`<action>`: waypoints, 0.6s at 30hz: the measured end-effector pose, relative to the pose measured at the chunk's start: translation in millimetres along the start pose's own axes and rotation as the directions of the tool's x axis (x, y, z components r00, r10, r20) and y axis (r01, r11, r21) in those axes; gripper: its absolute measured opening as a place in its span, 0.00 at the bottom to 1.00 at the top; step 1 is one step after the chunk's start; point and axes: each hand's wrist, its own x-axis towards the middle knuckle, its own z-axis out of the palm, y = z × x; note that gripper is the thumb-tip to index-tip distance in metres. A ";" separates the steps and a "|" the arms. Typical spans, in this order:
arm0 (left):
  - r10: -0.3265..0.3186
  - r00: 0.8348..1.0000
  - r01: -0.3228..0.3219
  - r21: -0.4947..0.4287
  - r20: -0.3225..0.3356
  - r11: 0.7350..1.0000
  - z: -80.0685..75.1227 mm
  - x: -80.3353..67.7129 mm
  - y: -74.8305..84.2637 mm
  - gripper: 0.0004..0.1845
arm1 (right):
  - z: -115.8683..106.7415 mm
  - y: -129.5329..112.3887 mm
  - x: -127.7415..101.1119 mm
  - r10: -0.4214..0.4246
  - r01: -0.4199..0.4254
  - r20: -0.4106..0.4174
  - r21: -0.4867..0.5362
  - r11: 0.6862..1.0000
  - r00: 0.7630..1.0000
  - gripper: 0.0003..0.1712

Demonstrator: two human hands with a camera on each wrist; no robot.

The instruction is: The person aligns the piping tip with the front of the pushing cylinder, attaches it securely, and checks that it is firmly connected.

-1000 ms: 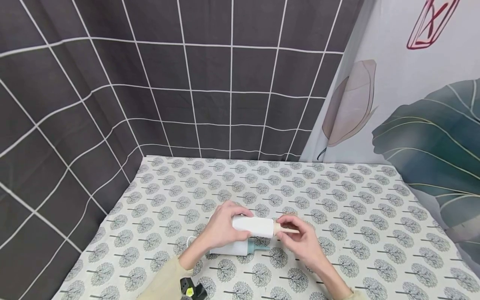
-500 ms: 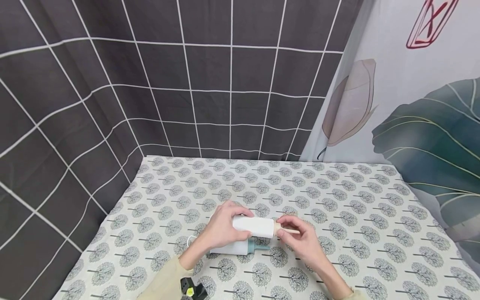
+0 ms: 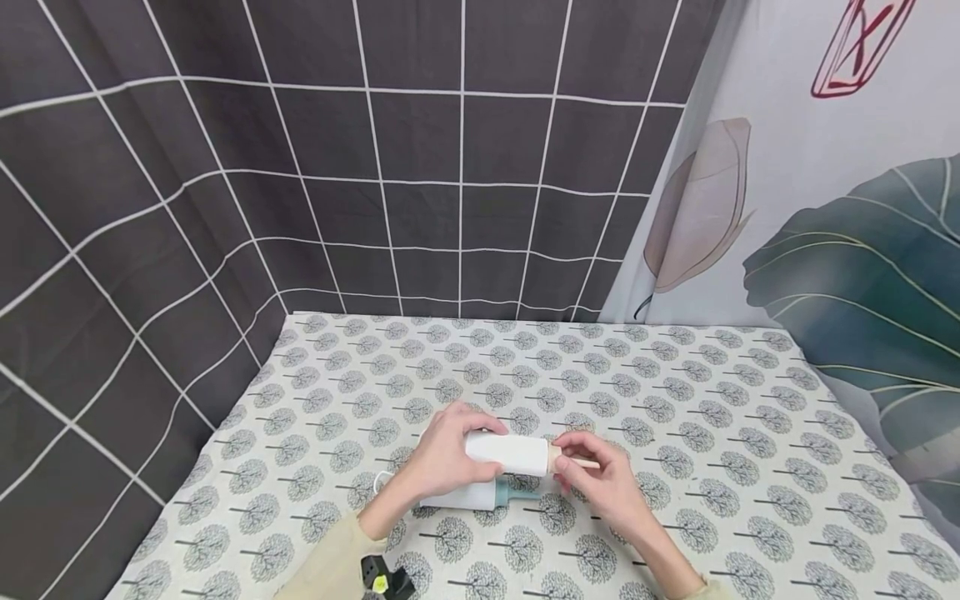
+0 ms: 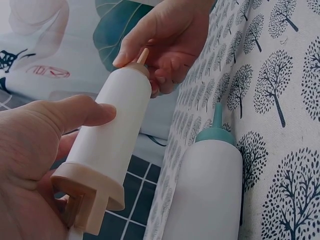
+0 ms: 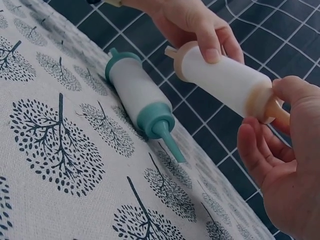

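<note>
My left hand [image 3: 453, 450] grips a white squeeze bottle [image 3: 513, 454], which lies sideways above the table with its nozzle to the right. Beige parts show at both ends: a slotted base [image 4: 90, 192] and a nozzle cap [image 5: 260, 102]. Thumb and fingers of my right hand [image 3: 603, 487] pinch the cap's collar, and the thin tip pokes out between them. Just below, a second white squeeze bottle [image 5: 137, 82] with teal ends lies on the cloth; in the head view the left hand partly hides it.
A tree-print cloth [image 3: 480, 367] covers the table. Behind stands a dark curtain [image 3: 420, 133] with white grid lines. A leaf-patterned curtain [image 3: 862, 292] hangs at the right. A thin white loop [image 3: 381, 481] shows by the left wrist.
My right fingers have shifted slightly around the cap's collar, and a fingertip now shows below it. The left hand and both bottles look still.
</note>
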 end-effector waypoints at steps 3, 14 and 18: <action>0.001 1.000 -0.001 -0.005 -0.001 1.000 -0.1 -0.6 -0.3 0.23 | -0.5 0.3 -0.3 0.010 -0.010 0.006 -0.021 1.000 1.000 0.17; -0.009 1.000 0.009 -0.011 -0.002 1.000 -0.3 0.9 -2.5 0.23 | -4.1 3.9 2.4 -0.216 0.213 0.047 0.048 0.976 0.975 0.28; -0.002 1.000 0.002 -0.010 0.001 1.000 0.0 1.4 -2.5 0.23 | -3.2 3.6 3.1 -0.208 0.206 0.059 0.044 0.978 0.976 0.27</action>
